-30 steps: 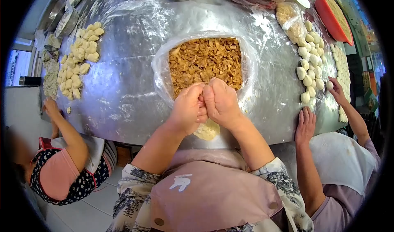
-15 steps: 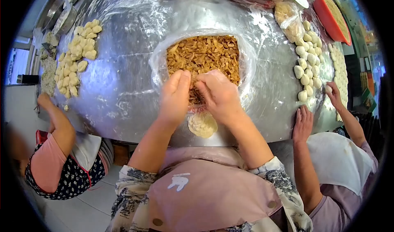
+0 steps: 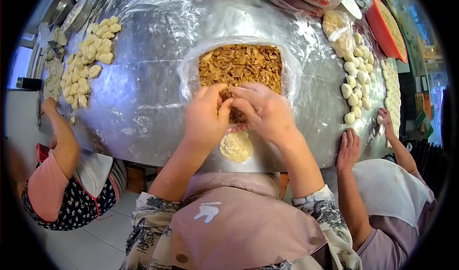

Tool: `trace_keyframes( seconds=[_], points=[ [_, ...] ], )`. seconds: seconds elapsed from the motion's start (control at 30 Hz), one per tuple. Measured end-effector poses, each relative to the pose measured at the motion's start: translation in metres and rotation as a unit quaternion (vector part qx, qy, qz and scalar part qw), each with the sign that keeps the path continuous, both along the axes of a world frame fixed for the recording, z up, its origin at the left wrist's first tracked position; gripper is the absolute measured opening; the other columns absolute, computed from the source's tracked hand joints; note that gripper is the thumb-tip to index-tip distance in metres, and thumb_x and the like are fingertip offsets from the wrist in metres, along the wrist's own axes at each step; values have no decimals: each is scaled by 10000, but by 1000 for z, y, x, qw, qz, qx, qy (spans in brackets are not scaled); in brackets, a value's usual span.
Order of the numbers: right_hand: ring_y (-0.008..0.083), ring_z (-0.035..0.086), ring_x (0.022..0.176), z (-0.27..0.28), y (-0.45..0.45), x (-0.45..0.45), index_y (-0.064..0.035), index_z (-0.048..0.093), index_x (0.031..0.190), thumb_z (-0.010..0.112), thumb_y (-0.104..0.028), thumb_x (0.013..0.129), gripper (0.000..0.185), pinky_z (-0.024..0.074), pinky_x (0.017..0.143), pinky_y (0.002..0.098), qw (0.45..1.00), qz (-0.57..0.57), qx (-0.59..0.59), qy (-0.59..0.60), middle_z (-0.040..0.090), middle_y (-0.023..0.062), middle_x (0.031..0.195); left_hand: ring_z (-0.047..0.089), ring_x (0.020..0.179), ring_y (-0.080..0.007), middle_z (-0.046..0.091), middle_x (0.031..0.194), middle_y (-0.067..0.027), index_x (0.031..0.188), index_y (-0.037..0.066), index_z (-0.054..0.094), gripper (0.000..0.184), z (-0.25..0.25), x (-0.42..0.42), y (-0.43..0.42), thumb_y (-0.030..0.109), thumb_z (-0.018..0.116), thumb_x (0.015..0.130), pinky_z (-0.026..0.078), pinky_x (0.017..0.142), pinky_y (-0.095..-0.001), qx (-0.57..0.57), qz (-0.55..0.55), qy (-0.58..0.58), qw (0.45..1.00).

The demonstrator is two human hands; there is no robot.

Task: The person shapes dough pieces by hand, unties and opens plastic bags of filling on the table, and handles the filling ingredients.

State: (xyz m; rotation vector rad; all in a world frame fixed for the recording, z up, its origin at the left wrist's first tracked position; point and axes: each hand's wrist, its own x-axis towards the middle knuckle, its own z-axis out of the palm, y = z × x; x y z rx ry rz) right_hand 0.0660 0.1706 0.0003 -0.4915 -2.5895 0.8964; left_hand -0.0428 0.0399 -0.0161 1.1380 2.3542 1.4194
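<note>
Left hand (image 3: 207, 114), right hand (image 3: 264, 111) closer, fingers pinched, contents unclear; dough round (image 3: 236, 146) just bodyward

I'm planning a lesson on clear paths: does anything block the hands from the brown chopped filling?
Nothing visible does: the plastic bag is open, with the left hand and right hand above the chopped filling.

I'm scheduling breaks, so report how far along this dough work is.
Rounded dough balls at right look done. Left hand and right hand work over brown filling; any hold is unclear. Apparently remaining: the flat dough disc, no filling visible on it, and rough lumps at left.
</note>
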Motion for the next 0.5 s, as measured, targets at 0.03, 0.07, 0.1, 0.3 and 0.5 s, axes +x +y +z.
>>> trace_keyframes(
  seconds=[0.03, 0.07, 0.1, 0.3, 0.5],
  points=[
    [346, 667, 836, 1, 5, -2, -135, 703, 1124, 626, -229, 942, 218, 535, 710, 443, 1000, 1, 25, 12, 688, 139, 962, 539, 572, -172, 594, 794, -100, 1060, 3, 684, 219, 3, 0, -1, 61, 714, 851, 463, 557, -309, -6, 2, -7, 1000],
    [348, 668, 850, 0, 13, -6, -133, 703, 1116, 621, -235, 944, 216, 536, 717, 447, 999, -23, 36, 18, 689, 141, 985, 543, 574, -170, 599, 799, -102, 1063, 0, 684, 224, 2, 1, -1, 67, 715, 852, 462, 553, -308, -6, -6, -7, 1000],
    [350, 669, 863, -1, 24, -11, -131, 702, 1109, 615, -240, 946, 215, 538, 723, 451, 998, -46, 47, 24, 690, 144, 1008, 547, 577, -167, 603, 804, -104, 1066, -3, 684, 228, 2, 1, -1, 72, 716, 852, 461, 549, -307, -6, -13, -7, 1000],
    [383, 653, 955, -19, 77, -51, -78, 684, 1106, 600, -225, 941, 236, 521, 809, 470, 978, -120, 126, -112, 686, 180, 1042, 652, 775, -351, 642, 904, -153, 1033, 43, 688, 209, 11, 7, 0, 179, 689, 874, 519, 662, -417, -65, -41, -46, 996],
    [391, 663, 924, -23, 67, -48, -60, 719, 1032, 648, -201, 905, 203, 532, 824, 454, 985, -109, 67, -119, 699, 196, 978, 650, 755, -340, 643, 890, -142, 1007, 51, 687, 189, 10, 6, 1, 185, 694, 873, 519, 653, -413, -47, -46, -43, 997]
  ],
)
